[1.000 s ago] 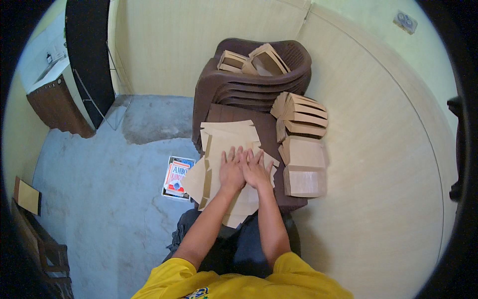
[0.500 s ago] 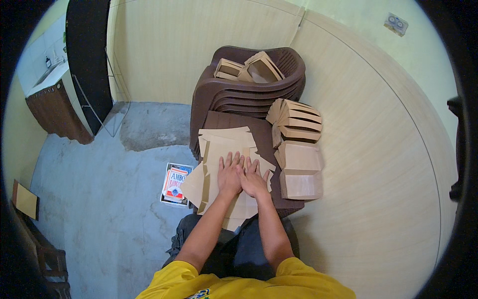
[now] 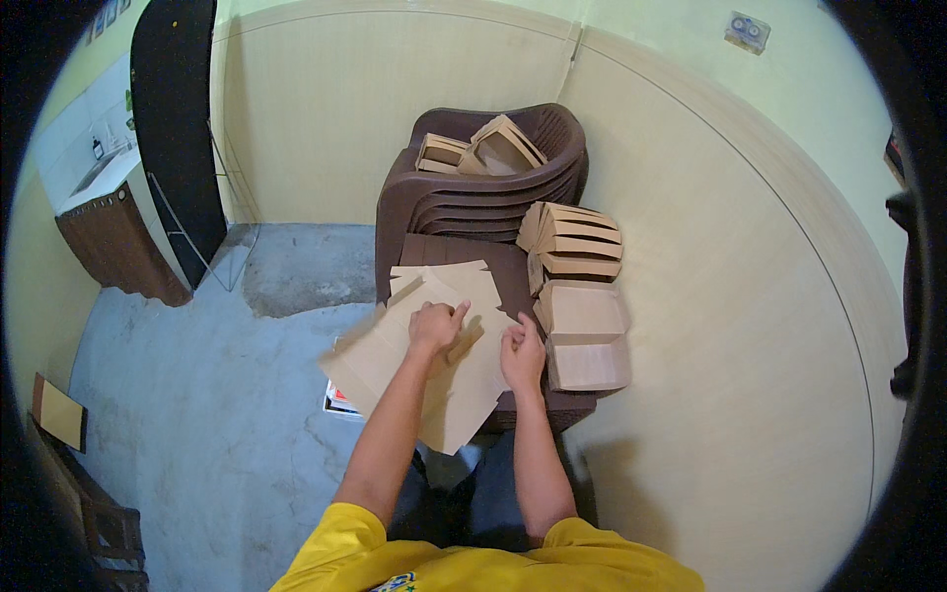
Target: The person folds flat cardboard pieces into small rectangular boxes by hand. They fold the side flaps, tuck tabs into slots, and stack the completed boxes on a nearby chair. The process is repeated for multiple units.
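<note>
A flat brown cardboard box blank (image 3: pixel 446 400) with notched edges slants over the brown chair seat (image 3: pixel 469 254). Its left side sticks out past the seat and is slightly blurred. My left hand (image 3: pixel 432 326) is closed at its upper middle, fingers curled and thumb out, casting a shadow on the card. My right hand (image 3: pixel 523 357) is closed at the right edge, with fingers bent round the card; their tips are partly hidden. Another cardboard piece (image 3: pixel 472 272) shows beyond the blank.
Folded cardboard boxes (image 3: pixel 503 148) rest on the stacked chairs (image 3: pixel 478 202). More nested boxes (image 3: pixel 577 242) and an opened box (image 3: pixel 589 335) stand at the right, beside the wall. A white box (image 3: pixel 340 403) is partly covered at the left. A metal rack (image 3: pixel 182 232) stands farther left.
My hands have come apart from pressing flat together on the cardboard, and the fingers have curled. The blank has turned and shifted left, now covering most of the white box.
</note>
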Demonstrator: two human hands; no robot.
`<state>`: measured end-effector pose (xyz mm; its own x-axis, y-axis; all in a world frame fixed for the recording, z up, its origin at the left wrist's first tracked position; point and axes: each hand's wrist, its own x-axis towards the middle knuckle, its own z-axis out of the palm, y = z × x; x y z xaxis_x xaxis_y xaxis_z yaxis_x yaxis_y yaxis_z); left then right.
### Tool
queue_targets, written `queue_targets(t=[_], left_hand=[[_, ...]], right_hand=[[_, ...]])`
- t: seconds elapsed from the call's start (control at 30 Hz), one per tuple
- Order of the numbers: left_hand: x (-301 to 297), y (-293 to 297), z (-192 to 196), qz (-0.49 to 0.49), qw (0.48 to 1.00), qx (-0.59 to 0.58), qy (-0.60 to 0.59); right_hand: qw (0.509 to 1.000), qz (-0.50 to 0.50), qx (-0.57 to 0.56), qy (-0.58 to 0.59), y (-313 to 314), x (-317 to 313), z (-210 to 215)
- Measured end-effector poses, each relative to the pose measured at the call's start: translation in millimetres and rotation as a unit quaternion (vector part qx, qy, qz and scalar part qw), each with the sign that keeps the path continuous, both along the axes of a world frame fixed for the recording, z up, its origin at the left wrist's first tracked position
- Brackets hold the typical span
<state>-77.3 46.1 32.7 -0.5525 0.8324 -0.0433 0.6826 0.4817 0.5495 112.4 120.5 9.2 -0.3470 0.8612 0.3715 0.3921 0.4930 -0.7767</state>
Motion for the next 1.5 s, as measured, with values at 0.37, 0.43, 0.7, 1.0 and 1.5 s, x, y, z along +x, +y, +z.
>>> queue_targets(t=[0.37, 0.43, 0.7, 1.0, 1.5], left_hand=[[25.7, -38.8, -11.3, -0.173, 0.972, -0.037, 0.157], [30.8, -35.7, -9.2, -0.143, 0.978, -0.038, 0.146], [56.2, -37.8, -15.1, -0.074, 0.988, 0.074, 0.112], [49.6, -43.7, -51.3, -0.093, 0.971, 0.205, 0.083], [59.8, -51.4, -39.7, -0.035, 0.973, 0.223, 0.041]], right_hand=[[0.965, 0.092, 0.138, -0.206, -30.5, 33.1, -2.3], [0.961, 0.103, 0.106, -0.232, -33.1, 33.8, 2.7], [0.961, 0.189, -0.034, -0.197, -24.0, 44.0, 13.0], [0.946, 0.208, 0.114, -0.221, -8.0, 38.9, 3.9], [0.976, 0.064, 0.049, -0.201, -14.2, 17.1, -10.1]])
